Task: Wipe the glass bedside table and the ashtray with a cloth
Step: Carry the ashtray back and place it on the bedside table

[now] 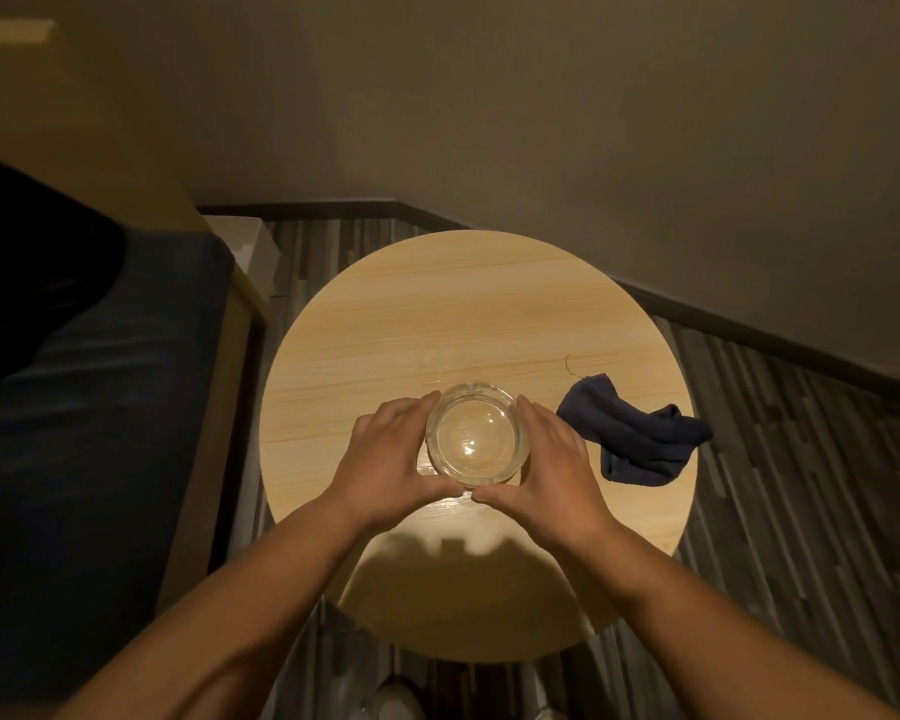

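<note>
Bare hands [385,459] cupping round glass ashtray [476,441], crumpled cloth [637,441]

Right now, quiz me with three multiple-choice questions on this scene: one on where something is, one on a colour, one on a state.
1. Where does the cloth lie on the round table?
A. right of the ashtray
B. inside the ashtray
C. on the floor

2. What colour is the cloth?
A. white
B. dark blue
C. red

3. What is happening with the glass ashtray?
A. it lies tipped on its side
B. the cloth covers it
C. both hands cup it

Answers:
1. A, the cloth sits near the table's right edge, beside the right hand.
2. B, it looks dark navy against the pale wood-grain top.
3. C, the left hand and right hand wrap its sides while it stands upright and looks empty.
</note>
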`<state>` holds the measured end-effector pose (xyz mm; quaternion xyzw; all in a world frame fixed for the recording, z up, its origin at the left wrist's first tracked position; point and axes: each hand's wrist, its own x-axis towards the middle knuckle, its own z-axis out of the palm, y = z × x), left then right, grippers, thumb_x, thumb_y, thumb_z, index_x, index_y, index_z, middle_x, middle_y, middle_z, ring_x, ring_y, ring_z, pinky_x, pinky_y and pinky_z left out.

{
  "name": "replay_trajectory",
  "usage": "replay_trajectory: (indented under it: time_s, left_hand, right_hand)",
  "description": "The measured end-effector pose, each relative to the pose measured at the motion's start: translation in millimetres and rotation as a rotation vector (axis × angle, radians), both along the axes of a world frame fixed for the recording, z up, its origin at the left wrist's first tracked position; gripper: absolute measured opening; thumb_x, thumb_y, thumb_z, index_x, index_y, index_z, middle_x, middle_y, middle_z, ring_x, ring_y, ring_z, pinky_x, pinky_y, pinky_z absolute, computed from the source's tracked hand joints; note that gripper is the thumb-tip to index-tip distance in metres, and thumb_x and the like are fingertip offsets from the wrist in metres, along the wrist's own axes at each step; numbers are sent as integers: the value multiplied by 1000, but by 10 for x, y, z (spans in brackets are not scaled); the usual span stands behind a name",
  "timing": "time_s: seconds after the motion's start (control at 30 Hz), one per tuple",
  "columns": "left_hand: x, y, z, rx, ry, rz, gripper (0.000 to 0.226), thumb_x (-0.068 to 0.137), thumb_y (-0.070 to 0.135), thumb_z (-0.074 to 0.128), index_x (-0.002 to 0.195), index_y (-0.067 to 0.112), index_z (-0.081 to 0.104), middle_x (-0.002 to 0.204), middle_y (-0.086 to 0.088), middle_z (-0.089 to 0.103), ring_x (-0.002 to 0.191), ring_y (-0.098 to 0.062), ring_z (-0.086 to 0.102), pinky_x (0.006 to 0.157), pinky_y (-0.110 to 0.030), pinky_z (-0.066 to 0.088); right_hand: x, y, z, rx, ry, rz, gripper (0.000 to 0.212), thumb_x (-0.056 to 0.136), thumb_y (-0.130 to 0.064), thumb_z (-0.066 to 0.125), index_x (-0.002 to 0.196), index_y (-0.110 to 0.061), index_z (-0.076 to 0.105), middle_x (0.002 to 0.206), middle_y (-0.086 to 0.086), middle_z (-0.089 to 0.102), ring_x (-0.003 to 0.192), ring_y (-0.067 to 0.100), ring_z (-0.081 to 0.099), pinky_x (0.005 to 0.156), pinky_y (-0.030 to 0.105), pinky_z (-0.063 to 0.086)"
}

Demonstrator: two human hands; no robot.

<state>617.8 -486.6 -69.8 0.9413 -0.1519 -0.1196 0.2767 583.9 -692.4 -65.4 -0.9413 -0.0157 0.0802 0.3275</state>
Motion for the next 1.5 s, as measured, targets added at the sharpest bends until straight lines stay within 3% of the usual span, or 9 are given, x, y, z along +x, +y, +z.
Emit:
replay_trajectory:
  time_s: [0.17, 0.3, 0.5, 0.67, 0.9, 1.17, 1.37, 1.5]
  left_hand:
    - [22, 68, 422, -58, 54, 55, 108, 63, 69, 72, 150, 32, 19, 150, 4, 36, 137, -16, 29, 109, -31, 22]
    - [63, 189, 1300, -87, -8, 90, 103, 68, 55, 79, 150, 32, 21, 149, 4, 38, 135, -19, 32, 107, -34, 26]
    - [-191, 528, 2722, -101, -121, 125, 101, 67, 58, 78, 148, 34, 22, 144, 7, 46, 133, -17, 38, 108, -39, 26]
    - [-529, 857, 3427, -36, -158, 198, 104, 65, 64, 75, 148, 34, 21, 144, 6, 46, 133, -18, 39, 107, -39, 30]
    - [-1021, 1189, 3837, 20, -206, 339, 99, 66, 62, 75, 146, 32, 24, 138, 4, 51, 126, -17, 45, 104, -37, 30]
    - [-1799, 1494, 3873, 24, -178, 637, 100, 67, 64, 74, 147, 30, 24, 140, 5, 50, 127, -16, 45, 107, -38, 30]
    - [-2700, 1821, 3928, 73, -184, 872, 94, 68, 61, 74, 145, 32, 28, 139, 5, 51, 125, -17, 47, 102, -36, 31]
    - [-3343, 2085, 3953, 94, -216, 1051, 89, 65, 60, 77, 139, 31, 36, 130, 5, 59, 119, -16, 54, 101, -39, 41]
  right_hand:
    - [101, 53, 506, 46, 35, 24, 111, 65, -56, 78, 150, -22, 16, 151, -2, 33, 139, 15, 24, 109, 33, 22]
    - [242, 163, 1296, 21, -10, 80, 112, 65, -53, 81, 150, -22, 15, 152, 0, 32, 139, 17, 27, 112, 35, 24]
    - [78, 499, 2750, 7, -151, 121, 102, 63, -55, 81, 144, -27, 26, 144, -3, 43, 130, 18, 39, 106, 34, 33]
    - [-131, 818, 3485, -7, -186, 200, 105, 63, -57, 80, 146, -25, 24, 147, -2, 41, 133, 20, 37, 107, 39, 35]
    - [-288, 1188, 3834, 5, -198, 377, 108, 64, -55, 80, 148, -19, 23, 149, 1, 39, 135, 21, 35, 106, 36, 34]
    - [-488, 1721, 3925, 92, -219, 709, 95, 60, -65, 78, 137, -30, 35, 136, -3, 50, 124, 19, 46, 94, 29, 38]
    - [-894, 2383, 3904, 122, -177, 1013, 93, 57, -68, 77, 134, -35, 37, 132, -8, 53, 122, 15, 48, 99, 36, 44]
    - [-1272, 2944, 3894, 162, -150, 1193, 83, 54, -67, 79, 123, -40, 41, 115, -15, 58, 109, 9, 56, 88, 41, 52]
